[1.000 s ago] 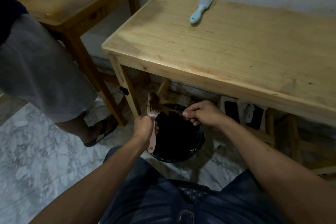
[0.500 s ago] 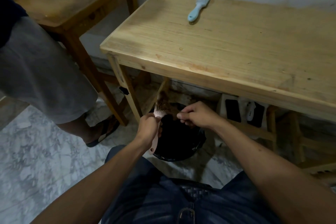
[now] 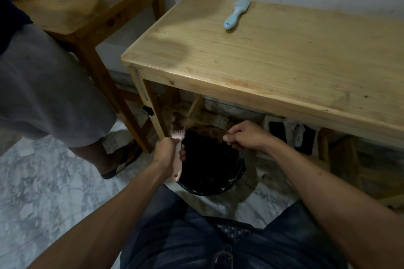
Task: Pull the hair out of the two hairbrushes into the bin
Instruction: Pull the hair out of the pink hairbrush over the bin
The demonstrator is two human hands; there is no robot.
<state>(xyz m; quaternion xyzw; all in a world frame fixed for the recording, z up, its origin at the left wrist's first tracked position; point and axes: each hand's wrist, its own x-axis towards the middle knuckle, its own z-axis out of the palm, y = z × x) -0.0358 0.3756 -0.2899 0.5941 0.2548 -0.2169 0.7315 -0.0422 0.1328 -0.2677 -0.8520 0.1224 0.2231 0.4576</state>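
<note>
Left hand [image 3: 167,153] grips the handle of the pink hairbrush [image 3: 177,150], held upright at the left rim of the black bin [image 3: 238,172] on the floor; brown hair sits in its bristles. Right hand [image 3: 247,136] hangs over the bin, fingertips pinched together; any strand between them is too fine to confirm. Blue hairbrush [image 3: 237,11] lies on the tabletop [image 3: 273,61], far side.

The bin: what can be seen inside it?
The bin shows only a black liner; its inside is too dark to tell any hair. Above it, the left hand grips the pink brush, and the right hand pinches brown hair pulled from it.
</note>
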